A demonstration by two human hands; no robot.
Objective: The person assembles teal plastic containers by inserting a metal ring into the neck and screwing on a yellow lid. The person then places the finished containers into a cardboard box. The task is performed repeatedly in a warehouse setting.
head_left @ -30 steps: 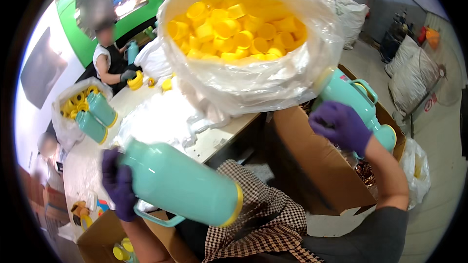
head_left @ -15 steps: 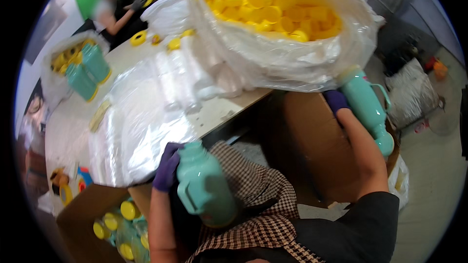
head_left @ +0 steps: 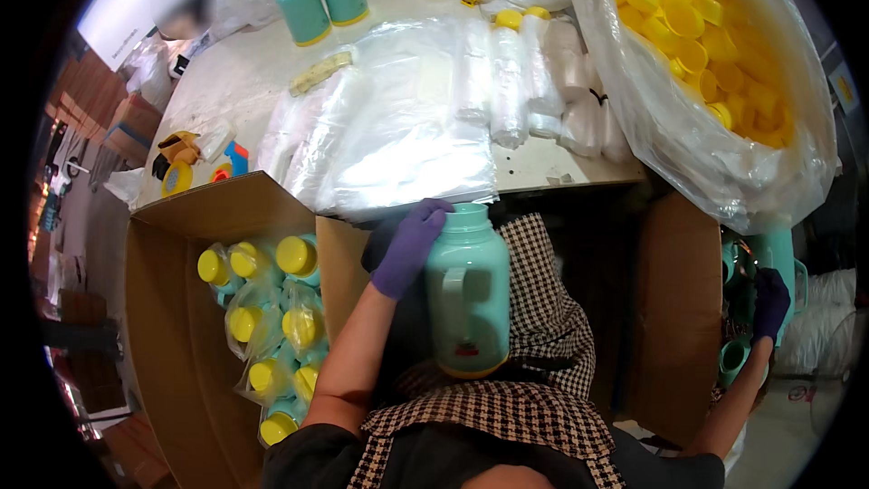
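A teal plastic jug (head_left: 468, 308) with a side handle and a yellow base ring stands upright at my lap, its neck uncapped. My left hand (head_left: 412, 249), in a purple glove, is closed round the left side of its neck. Far to the right, my right hand (head_left: 769, 303), also gloved, is closed against a second teal jug (head_left: 777, 258) at the right-hand cardboard box (head_left: 674, 317). That jug's handle points right, and my fingers are partly hidden. Other teal jugs (head_left: 735, 355) lie inside the box beneath this hand.
At left, an open cardboard box (head_left: 186, 326) holds several yellow-capped jugs (head_left: 303, 326) in clear bags. Clear plastic bags (head_left: 398, 127) cover the table (head_left: 213, 91). A big sack (head_left: 625, 118) of yellow caps stands at the right. Two teal jugs (head_left: 303, 7) stand at the back.
My view has turned rightward and down. My right hand has lowered a jug from beside the cap sack to the right-hand box. My left hand keeps its jug, now more upright.
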